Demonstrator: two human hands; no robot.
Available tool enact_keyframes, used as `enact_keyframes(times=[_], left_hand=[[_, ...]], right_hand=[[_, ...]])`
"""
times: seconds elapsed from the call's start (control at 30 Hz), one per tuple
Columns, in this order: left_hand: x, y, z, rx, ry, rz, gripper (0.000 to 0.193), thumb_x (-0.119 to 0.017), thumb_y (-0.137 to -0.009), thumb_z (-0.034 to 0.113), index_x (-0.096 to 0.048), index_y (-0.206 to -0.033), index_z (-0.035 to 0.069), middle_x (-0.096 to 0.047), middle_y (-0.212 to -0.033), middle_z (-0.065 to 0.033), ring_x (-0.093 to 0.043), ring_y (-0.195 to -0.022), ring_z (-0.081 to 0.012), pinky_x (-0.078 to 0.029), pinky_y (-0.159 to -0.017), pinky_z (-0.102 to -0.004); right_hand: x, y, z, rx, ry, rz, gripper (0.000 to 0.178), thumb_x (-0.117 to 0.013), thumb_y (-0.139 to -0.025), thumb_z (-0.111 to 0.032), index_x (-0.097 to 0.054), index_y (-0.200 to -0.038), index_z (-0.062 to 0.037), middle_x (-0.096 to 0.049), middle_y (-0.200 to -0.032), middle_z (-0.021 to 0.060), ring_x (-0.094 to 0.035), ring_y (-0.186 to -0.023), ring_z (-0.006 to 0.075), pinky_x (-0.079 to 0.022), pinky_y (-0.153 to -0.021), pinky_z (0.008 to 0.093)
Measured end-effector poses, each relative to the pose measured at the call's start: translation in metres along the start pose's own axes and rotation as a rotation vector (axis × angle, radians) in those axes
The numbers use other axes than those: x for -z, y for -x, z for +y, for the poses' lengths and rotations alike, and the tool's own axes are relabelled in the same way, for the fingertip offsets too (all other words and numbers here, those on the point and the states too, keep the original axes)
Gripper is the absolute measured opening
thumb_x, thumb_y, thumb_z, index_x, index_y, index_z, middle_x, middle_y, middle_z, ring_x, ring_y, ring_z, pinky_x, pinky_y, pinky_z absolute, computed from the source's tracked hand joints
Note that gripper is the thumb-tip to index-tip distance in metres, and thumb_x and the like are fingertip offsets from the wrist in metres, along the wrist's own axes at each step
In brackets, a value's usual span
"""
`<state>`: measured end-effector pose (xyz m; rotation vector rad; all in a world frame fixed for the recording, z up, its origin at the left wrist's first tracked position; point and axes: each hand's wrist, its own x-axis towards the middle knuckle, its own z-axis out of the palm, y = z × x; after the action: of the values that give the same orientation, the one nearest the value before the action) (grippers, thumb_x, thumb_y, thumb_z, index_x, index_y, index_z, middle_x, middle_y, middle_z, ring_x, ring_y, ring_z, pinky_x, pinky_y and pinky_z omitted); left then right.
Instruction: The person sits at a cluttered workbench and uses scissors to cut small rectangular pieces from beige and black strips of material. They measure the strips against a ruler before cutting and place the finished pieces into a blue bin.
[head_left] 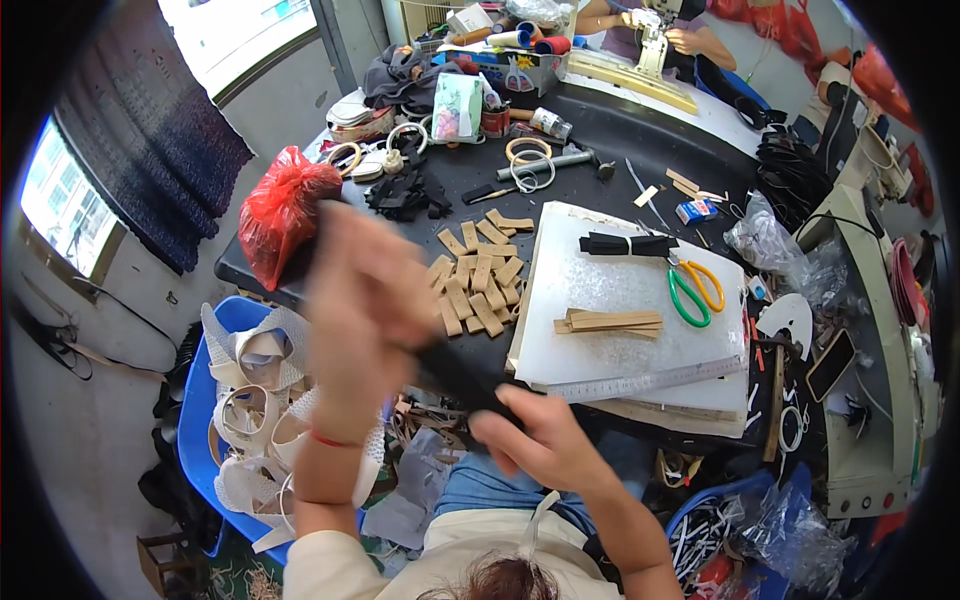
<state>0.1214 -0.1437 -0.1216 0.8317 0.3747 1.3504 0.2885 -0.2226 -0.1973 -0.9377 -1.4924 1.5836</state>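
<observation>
My left hand (362,305) is raised in front of the table, blurred, closed around one end of a long black strip (462,380). My right hand (540,440) pinches the strip's lower end near my lap. The strip runs slanting between both hands. Just beyond them a heap of tan cut pieces (480,280) lies on the black table (620,140). A white cutting board (620,290) to the right carries a small stack of tan strips (608,322), a black bundle (628,244), scissors with green and yellow handles (692,290) and a metal ruler (645,382).
A red plastic bag (283,210) sits at the table's left corner. A blue crate (205,400) of white mesh pieces stands low on my left. Rings, tape rolls and tools crowd the far table. Another person's hands (688,40) work at a sewing machine (652,45) beyond.
</observation>
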Motion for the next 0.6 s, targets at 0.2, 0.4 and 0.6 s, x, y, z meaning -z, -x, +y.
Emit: enact_keyframes(times=[0.2, 0.4, 0.6], left_hand=[[0.177, -0.031, 0.166, -0.436, 0.069, 0.315, 0.035, -0.040, -0.098, 0.024, -0.038, -0.067, 0.009, -0.024, -0.054, 0.0030, -0.020, -0.044, -0.0060, -0.020, -0.038, -0.0224], [0.377, 0.008, 0.260, -0.572, -0.076, 0.811, 0.031, -0.037, -0.094, 0.014, -0.034, -0.064, 0.011, -0.023, -0.052, 0.0016, -0.023, -0.041, -0.0086, -0.021, -0.039, -0.0229], [0.537, 0.080, 0.255, -0.591, -0.396, 1.143, 0.023, -0.036, -0.083, -0.001, -0.029, -0.066, 0.012, -0.021, -0.060, 0.0027, -0.025, -0.048, -0.0090, -0.025, -0.044, -0.0241]], right_hand=[[0.105, 0.102, -0.012, -0.204, 0.266, -0.160, 0.019, -0.074, -0.078, -0.020, -0.063, -0.073, -0.0045, -0.056, -0.048, -0.0001, -0.053, -0.040, 0.0075, -0.039, -0.038, 0.0216], [0.184, 0.210, -0.064, -0.203, 0.252, 0.106, 0.026, -0.084, -0.059, -0.011, -0.063, -0.066, 0.0034, -0.058, -0.049, 0.0033, -0.054, -0.041, 0.0088, -0.036, -0.039, 0.0215], [0.222, 0.275, -0.079, -0.347, 0.209, 0.348, 0.040, -0.084, -0.051, -0.004, -0.063, -0.083, 0.0082, -0.066, -0.066, 0.0110, -0.061, -0.055, 0.0102, -0.043, -0.048, 0.0178]])
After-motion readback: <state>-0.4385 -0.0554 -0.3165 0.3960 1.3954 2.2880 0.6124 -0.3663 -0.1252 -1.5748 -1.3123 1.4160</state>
